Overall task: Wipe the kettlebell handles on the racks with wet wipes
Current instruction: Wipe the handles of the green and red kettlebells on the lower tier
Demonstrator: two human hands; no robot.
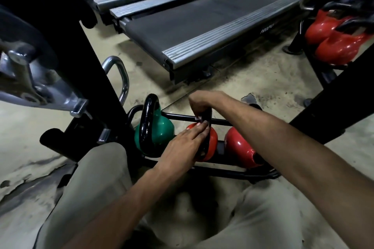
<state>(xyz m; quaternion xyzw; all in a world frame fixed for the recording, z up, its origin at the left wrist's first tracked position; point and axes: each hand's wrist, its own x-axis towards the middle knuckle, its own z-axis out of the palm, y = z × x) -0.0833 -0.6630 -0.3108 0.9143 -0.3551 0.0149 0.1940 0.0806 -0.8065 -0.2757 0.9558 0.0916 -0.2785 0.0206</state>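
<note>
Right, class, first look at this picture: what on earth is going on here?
A person crouches at a low rack of kettlebells. Their right hand curls over the top of the black handle of the middle red kettlebell, a scrap of white wipe showing at the fingers. The left hand lies with straight fingers against the handle's side. The green kettlebell and the other red kettlebell sit untouched.

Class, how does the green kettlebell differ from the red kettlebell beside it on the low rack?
The green kettlebell is green-bodied, the red kettlebell red. No hand holds the green kettlebell; the right hand grips the red kettlebell's handle, and the left hand rests on it. Both have black handles.
</note>
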